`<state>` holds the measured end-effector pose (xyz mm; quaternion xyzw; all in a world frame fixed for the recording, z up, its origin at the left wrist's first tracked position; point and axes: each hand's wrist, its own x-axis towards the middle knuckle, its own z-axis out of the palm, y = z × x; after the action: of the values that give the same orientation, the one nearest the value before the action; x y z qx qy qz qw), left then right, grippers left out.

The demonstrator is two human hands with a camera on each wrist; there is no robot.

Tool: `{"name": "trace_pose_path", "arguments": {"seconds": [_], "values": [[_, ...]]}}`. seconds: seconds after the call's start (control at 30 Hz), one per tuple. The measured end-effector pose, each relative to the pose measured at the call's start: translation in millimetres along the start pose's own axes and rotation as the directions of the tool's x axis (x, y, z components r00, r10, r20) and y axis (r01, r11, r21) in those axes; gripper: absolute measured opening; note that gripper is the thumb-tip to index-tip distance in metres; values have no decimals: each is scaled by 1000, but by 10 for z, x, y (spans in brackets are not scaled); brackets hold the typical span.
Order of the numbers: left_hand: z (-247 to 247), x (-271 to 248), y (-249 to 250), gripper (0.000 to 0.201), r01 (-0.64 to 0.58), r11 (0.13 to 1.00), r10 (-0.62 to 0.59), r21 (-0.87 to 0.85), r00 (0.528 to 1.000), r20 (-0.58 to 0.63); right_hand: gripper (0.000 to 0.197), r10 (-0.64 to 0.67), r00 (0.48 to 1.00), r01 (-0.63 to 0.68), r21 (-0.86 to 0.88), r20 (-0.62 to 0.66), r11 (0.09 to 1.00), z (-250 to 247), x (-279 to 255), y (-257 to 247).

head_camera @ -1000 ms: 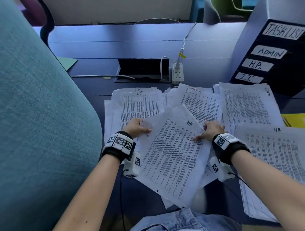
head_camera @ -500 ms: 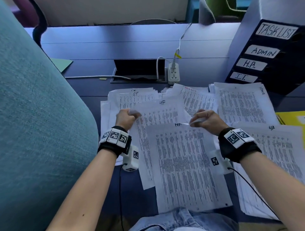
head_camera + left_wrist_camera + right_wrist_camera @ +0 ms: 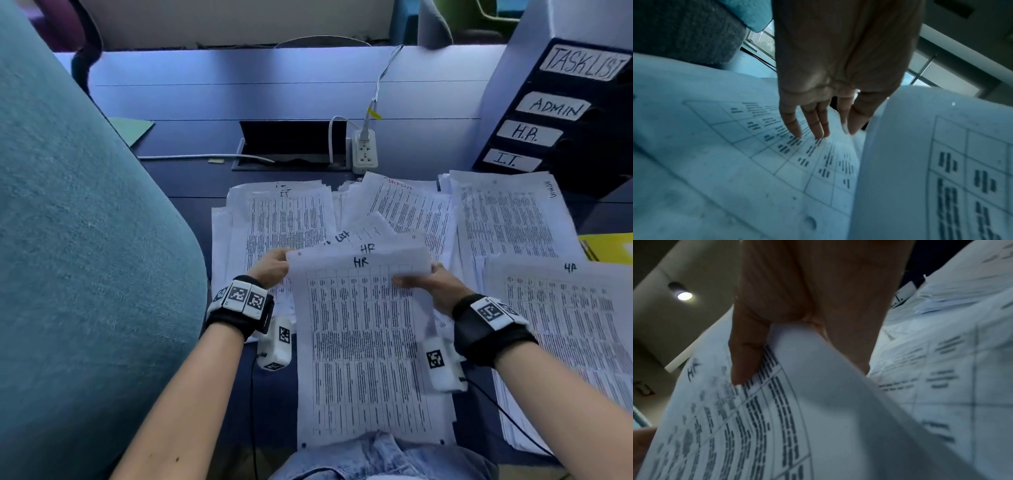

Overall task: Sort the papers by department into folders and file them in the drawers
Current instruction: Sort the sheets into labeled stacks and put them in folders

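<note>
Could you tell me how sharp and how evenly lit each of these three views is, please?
Head view: wide-angle bowing, bluish cast, HR sheet legible. Left wrist view: left hand fairly sharp, nearest paper soft. Right wrist view: right hand dim and backlit, ceiling lamp glaring, print smeared.

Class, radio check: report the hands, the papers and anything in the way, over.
Right hand pinches the HR sheets. Left hand at their left edge, fingers straight. HR pile lies right. Nothing blocks it.

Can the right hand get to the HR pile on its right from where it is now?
Probably yes. The HR pile lies flat just beside the right hand with nothing between them, but that hand is pinching the HR sheets, so it would arrive carrying them.
</note>
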<state>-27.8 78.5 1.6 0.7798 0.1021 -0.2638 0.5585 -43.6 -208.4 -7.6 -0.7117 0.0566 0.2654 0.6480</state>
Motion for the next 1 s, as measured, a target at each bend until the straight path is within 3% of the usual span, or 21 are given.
{"name": "trace_pose_path", "arguments": {"seconds": [0.1, 0.27, 0.37, 0.47, 0.57, 0.6, 0.63, 0.7, 0.73, 0.9, 1.0], "values": [[11, 42, -64, 40, 32, 994, -16, 106, 989, -147, 40, 54, 992, -44, -86, 117, 995, 59, -90, 6], [91, 36, -64, 28, 2, 999, 5, 50, 991, -133, 41, 65, 993, -58, -73, 103, 996, 95, -120, -8], [144, -1, -31, 18, -60, 992, 74, 107, 989, -126, 33, 53, 998, -53, -23, 15, 998, 86, -87, 78], [155, -13, -7, 30, -53, 980, 73, 193, 992, -98, 14, 52, 991, -61, -68, -119, 996, 82, -120, 57], [170, -13, 40, 38, -65, 945, 139, 322, 967, -212, 7, 16, 970, -27, -41, -242, 999, 14, -178, 6], [186, -23, 85, 41, -112, 940, 196, 322, 950, -243, 7, 0, 960, -4, -16, -280, 1000, -16, -207, -18], [209, -40, 150, 56, -178, 939, 253, 293, 937, -241, 11, -13, 952, 13, 0, -307, 1000, -62, -217, -27], [311, -103, 332, 95, -312, 938, 334, 150, 930, -152, 12, -34, 938, 44, 20, -345, 999, -167, -229, -63], [385, -122, 425, 102, -371, 925, 378, 77, 920, -105, 12, -52, 929, 70, 34, -367, 997, -205, -245, -107], [766, -115, 789, 107, -504, 864, 502, -2, 861, -77, 42, -54, 821, 197, 193, -569, 961, -554, -277, -345], [951, -130, 975, 85, -475, 880, 475, 11, 879, -45, 53, -13, 786, 246, 293, -619, 924, -764, -247, -430]]}}
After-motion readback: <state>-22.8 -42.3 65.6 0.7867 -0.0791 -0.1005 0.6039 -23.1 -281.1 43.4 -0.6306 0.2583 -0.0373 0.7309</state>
